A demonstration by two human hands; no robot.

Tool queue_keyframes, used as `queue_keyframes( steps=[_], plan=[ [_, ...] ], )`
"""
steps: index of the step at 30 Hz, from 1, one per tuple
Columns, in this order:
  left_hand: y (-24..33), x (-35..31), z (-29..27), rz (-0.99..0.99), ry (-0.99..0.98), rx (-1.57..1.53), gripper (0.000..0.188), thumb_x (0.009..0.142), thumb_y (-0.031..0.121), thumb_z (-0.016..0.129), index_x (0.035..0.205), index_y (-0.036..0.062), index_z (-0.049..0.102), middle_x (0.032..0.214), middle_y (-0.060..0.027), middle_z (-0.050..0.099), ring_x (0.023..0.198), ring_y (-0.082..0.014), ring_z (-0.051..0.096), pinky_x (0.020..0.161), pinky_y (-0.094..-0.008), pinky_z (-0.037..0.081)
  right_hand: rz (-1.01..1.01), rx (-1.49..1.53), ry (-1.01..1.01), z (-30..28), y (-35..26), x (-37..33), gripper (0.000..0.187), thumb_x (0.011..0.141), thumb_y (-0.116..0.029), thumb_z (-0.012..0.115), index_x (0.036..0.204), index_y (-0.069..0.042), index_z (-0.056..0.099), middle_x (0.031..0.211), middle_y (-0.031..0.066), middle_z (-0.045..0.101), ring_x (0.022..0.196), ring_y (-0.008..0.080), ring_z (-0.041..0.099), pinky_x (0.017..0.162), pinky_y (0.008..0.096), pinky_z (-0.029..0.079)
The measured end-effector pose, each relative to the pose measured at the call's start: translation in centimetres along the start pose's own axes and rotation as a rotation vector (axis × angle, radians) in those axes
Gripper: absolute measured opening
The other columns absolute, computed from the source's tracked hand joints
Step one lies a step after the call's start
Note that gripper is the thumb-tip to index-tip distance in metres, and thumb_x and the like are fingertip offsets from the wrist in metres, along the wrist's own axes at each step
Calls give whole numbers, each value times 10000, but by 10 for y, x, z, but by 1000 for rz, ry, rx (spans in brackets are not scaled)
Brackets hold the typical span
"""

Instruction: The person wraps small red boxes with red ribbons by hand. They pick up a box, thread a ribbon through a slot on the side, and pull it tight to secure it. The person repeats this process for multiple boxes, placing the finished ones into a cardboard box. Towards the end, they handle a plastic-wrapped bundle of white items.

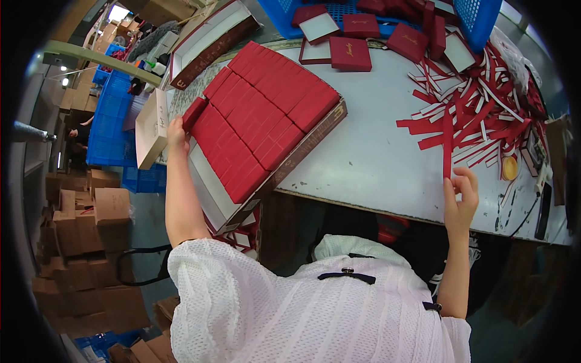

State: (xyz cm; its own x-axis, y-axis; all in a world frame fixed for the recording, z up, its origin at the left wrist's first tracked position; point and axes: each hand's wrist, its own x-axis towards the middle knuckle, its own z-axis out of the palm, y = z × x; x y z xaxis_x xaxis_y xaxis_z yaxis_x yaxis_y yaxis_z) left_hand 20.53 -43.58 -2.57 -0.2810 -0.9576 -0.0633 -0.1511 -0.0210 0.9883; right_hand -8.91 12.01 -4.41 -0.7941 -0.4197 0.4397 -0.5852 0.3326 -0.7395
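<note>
My left hand (177, 135) is closed around a small red jewelry box (195, 114), tilted at the left edge of a large shallow carton (302, 153). Tight rows of the same red boxes (260, 112) fill most of that carton; a bare white strip of its bottom shows along the left side. Over at the right of the table, my right hand (461, 202) pinches the lower end of a long red strip (448, 142) between thumb and fingers. The strip's upper part lies on a loose pile of red and white strips (484, 124).
Loose red boxes and lids (350, 54) lie at the back before a blue basket (275, 15). An open dark-red carton (212, 45) and a cream tray (151, 130) sit at the left. A yellow tape roll (509, 168) is beside the strips. Brown cartons (78, 233) stand on the floor.
</note>
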Motion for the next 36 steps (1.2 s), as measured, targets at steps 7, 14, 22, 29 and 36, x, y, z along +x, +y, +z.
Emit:
queue_keyframes(
  steps=[7, 14, 22, 29, 36],
  plan=[
    [-11, -6, 14, -83, -206, -68, 302, 882, 261, 402, 1026, 5, 473, 959, -105, 556, 843, -209, 544, 760, -320, 434, -106, 421, -129, -24, -46, 7, 130, 600, 79, 528, 606, -7, 430, 1013, 209, 537, 605, 149, 500, 583, 250, 400],
    [78, -108, 149, 671, -196, 298, 133, 831, 142, 517, 886, 22, 537, 803, -28, 547, 727, -93, 495, 666, -215, 399, 292, 1087, -425, -6, -88, 13, 46, 759, 15, 483, 772, 19, 527, 769, 111, 586, 686, 130, 550, 631, 245, 431],
    [86, -304, 273, 95, -1277, 51, 113, 787, 80, 480, 810, -13, 539, 667, -21, 535, 580, -71, 510, 526, -192, 415, 416, 903, -375, -8, -98, 8, 94, 818, -22, 490, 870, 47, 529, 737, 43, 571, 668, 65, 543, 585, 182, 438],
    [80, -332, 301, -20, -1290, -29, 184, 837, 77, 394, 807, -24, 543, 659, -41, 566, 566, -74, 528, 513, -195, 428, -275, 114, -22, -20, -69, 7, 98, 691, 9, 570, 785, 5, 541, 711, 67, 560, 569, 144, 540, 480, 234, 431],
    [84, -351, 314, 227, -1289, 156, 142, 819, 11, 414, 829, -37, 548, 670, -51, 578, 591, -103, 550, 530, -228, 453, -462, -352, 43, -33, -59, 0, 229, 513, -64, 599, 728, -19, 533, 710, 44, 537, 558, 151, 521, 456, 249, 415]
  ],
)
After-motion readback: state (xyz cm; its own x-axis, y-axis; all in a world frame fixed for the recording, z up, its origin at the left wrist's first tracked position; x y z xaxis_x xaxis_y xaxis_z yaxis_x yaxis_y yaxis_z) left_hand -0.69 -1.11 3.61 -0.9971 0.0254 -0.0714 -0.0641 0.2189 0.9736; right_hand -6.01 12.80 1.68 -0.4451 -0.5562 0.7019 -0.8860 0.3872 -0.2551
